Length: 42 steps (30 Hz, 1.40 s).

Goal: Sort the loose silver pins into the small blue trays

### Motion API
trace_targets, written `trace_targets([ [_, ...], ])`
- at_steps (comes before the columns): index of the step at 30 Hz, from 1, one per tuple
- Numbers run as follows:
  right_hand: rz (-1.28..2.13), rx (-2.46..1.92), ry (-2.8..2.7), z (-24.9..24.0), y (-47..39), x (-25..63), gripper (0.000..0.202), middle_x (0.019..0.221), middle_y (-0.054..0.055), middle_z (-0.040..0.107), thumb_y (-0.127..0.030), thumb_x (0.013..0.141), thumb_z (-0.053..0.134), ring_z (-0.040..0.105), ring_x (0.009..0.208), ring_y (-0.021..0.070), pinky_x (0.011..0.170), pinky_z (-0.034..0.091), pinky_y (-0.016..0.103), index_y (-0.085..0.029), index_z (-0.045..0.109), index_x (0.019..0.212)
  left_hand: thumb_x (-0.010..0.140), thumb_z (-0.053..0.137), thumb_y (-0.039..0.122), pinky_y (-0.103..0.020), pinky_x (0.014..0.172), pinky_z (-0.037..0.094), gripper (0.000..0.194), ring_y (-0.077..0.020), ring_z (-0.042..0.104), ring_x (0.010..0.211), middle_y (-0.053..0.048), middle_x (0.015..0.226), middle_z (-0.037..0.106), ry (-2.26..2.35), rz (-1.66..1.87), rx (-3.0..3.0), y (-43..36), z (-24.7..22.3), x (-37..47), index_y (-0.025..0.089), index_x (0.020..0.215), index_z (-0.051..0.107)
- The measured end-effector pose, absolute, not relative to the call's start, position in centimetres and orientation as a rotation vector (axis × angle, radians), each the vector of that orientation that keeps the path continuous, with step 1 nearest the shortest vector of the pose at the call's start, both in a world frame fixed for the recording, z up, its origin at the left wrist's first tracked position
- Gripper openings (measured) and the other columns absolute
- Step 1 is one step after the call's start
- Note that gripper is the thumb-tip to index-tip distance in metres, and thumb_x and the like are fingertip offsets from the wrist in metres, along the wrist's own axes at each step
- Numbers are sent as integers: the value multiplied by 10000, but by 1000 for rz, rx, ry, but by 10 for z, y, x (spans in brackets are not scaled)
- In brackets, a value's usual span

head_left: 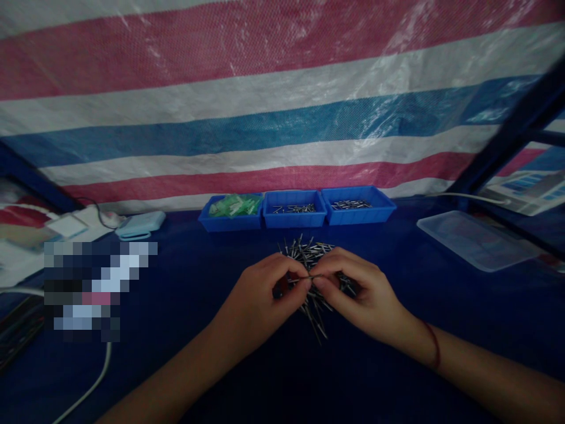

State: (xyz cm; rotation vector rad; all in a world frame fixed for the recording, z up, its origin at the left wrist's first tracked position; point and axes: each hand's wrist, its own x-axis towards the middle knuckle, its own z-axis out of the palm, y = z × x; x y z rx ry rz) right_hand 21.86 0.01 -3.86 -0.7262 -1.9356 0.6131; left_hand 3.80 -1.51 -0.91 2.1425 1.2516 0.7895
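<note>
Just above a loose pile of thin metal pins [304, 250], both hands meet at their fingertips. My left hand [258, 297] is closed, its thumb and index finger pinching one end of a slim metal pin [315, 276]. The other end is pinched by my right hand [371, 294], also closed, with a dark red band round the wrist. The pin lies roughly level between the two pinches, and its ends are hidden by the fingers. Pins in the pile point in many directions, shiny silver and dark, and the hands cover part of it.
Behind the pile stand three blue bins in a row: a left bin [232, 221] with green plastic pieces, a middle bin [295, 219] and a right bin [362, 215] with metal pins. A clear plastic lid [477, 238] lies right. A light-blue case [141, 224] and a white cable [103, 368] are left.
</note>
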Motion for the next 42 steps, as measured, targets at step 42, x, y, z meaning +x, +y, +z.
trace_targets([
  [42, 220, -1286, -2133, -41, 49, 253, 198, 679, 22, 663, -248, 827, 479, 590, 561, 134, 528, 438, 261, -170, 641, 744, 826, 504, 388, -330, 700, 451, 263, -212, 606, 782, -48, 923, 626, 1601, -3, 2301, 3, 0, -21, 226, 989, 633],
])
